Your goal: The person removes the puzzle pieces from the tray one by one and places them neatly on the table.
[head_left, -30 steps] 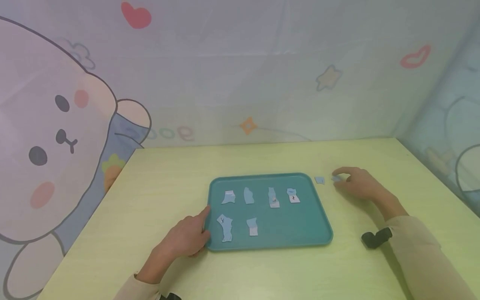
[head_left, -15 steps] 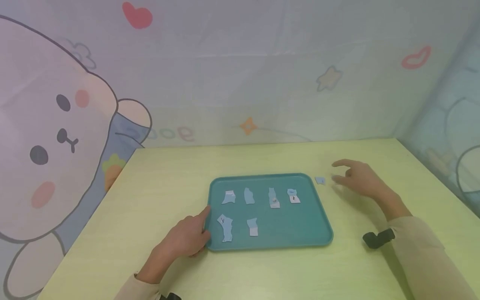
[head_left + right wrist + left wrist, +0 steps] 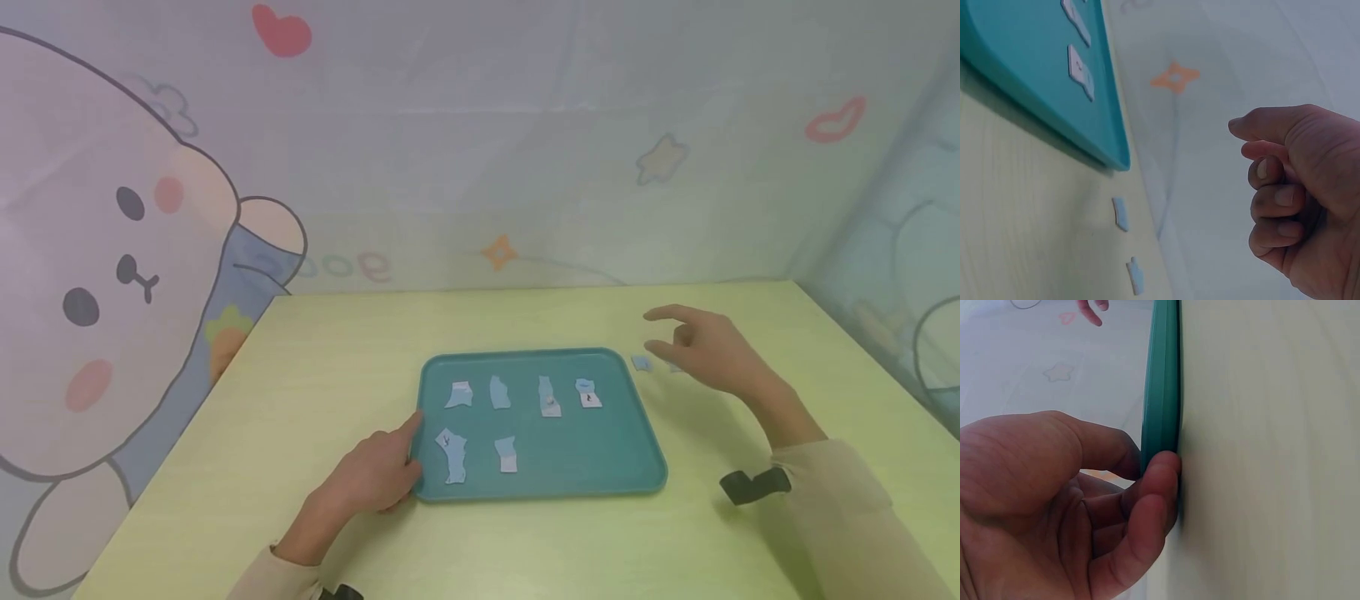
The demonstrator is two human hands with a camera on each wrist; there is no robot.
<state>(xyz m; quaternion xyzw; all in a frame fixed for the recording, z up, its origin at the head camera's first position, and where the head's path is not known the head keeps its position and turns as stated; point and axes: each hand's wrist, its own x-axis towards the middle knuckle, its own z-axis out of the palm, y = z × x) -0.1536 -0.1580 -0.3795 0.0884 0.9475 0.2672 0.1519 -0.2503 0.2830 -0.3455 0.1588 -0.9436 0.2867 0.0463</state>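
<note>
A teal tray (image 3: 585, 450) lies on the table with several flat, ragged light-blue and white pieces on it, one being a long piece (image 3: 454, 458) at its lower left. My left hand (image 3: 375, 473) grips the tray's left edge; in the left wrist view the thumb and curled fingers meet at the rim (image 3: 1161, 394). Beyond the tray's far right corner are two small blue pieces on the table, a nearer one (image 3: 1120, 214) and another (image 3: 1135, 276). Above them hovers my right hand (image 3: 701, 350), thumb and index finger apart, other fingers curled, nothing held. It partly covers the second piece in the head view.
The pale yellow table (image 3: 525, 550) extends around the tray. A printed cloth backdrop (image 3: 465, 150) with a cartoon bear rises behind the table and along its sides.
My right hand has come up off the second small blue piece and shifted slightly left, leaving that piece on the table. The left hand stays at the tray's edge.
</note>
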